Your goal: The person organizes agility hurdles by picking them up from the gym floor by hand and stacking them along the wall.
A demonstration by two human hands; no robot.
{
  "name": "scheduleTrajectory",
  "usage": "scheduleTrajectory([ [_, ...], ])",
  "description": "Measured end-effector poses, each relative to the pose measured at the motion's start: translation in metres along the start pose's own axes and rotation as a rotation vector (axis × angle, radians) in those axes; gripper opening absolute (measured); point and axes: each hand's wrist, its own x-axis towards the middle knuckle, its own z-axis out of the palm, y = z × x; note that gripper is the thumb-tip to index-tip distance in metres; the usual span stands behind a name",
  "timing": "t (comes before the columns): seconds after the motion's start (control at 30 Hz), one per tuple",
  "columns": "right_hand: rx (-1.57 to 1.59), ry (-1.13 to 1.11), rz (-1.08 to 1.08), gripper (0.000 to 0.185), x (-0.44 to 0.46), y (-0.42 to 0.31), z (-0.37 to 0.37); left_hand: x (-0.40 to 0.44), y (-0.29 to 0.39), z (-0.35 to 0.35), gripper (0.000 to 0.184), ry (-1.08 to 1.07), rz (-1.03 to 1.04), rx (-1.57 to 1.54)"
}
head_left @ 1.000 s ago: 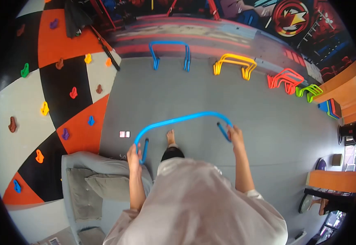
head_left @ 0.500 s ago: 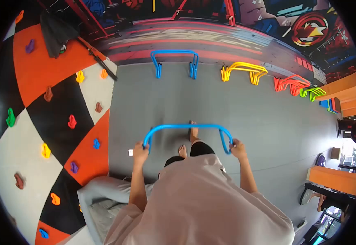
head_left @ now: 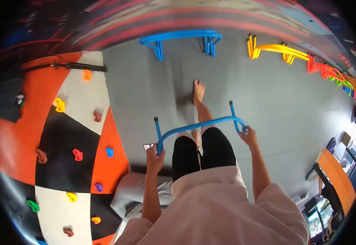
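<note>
A blue training hurdle [head_left: 198, 123] made of bent tube is held in front of my legs, its two black-tipped feet pointing forward. My left hand [head_left: 155, 160] is closed around its left corner, and my right hand [head_left: 249, 137] grips the right corner. The bar tilts, its right end farther forward than its left. Below the hurdle are my black shorts [head_left: 204, 151], and one bare foot [head_left: 199, 90] is stretched out ahead on the grey floor.
More blue hurdles [head_left: 180, 36] stand nested by the far wall. Yellow hurdles [head_left: 294, 53], red hurdles [head_left: 324, 69] and green hurdles [head_left: 341, 83] line up to their right. A checkered climbing wall [head_left: 67, 147] with coloured holds rises on the left. A grey cloth-covered shape [head_left: 131, 190] lies beside me.
My view has moved closer to the blue hurdles by the wall. The held hurdle has tilted, its feet now showing forward of the bar. One foot has stepped forward; both hands keep their hold.
</note>
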Motion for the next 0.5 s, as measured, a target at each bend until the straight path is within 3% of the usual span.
scheduleTrajectory([
  [0.07, 0.018, -0.027, 0.15, 0.044, 0.049, -0.032, 0.014, 0.067, 0.009, 0.011, 0.056, -0.011, 0.075, 0.153],
  [0.13, 0.017, 0.03, 0.223, 0.04, 0.104, -0.047, 0.039, 0.151, 0.013, 0.032, 0.054, -0.122, -0.085, -0.002],
  [0.2, 0.091, 0.067, 0.306, 0.039, 0.163, -0.05, 0.069, 0.238, -0.016, 0.067, 0.053, -0.118, 0.062, 0.035],
  [0.27, 0.154, 0.084, 0.384, 0.039, 0.222, -0.059, 0.096, 0.33, 0.004, 0.081, 0.05, -0.393, -0.042, 0.183],
  [0.33, 0.192, 0.091, 0.455, 0.04, 0.27, -0.082, 0.114, 0.398, -0.021, 0.12, 0.045, -0.127, 0.219, 0.179],
  [0.4, 0.264, 0.112, 0.424, 0.041, 0.334, -0.084, 0.132, 0.484, -0.001, 0.138, 0.044, -0.313, 0.1, 0.249],
  [0.47, 0.344, 0.114, 0.373, 0.042, 0.399, -0.08, 0.148, 0.551, -0.008, 0.165, 0.046, -0.166, 0.172, 0.307],
  [0.5, 0.33, 0.12, 0.331, 0.04, 0.434, -0.078, 0.155, 0.588, -0.003, 0.17, 0.048, -0.284, 0.052, 0.261],
])
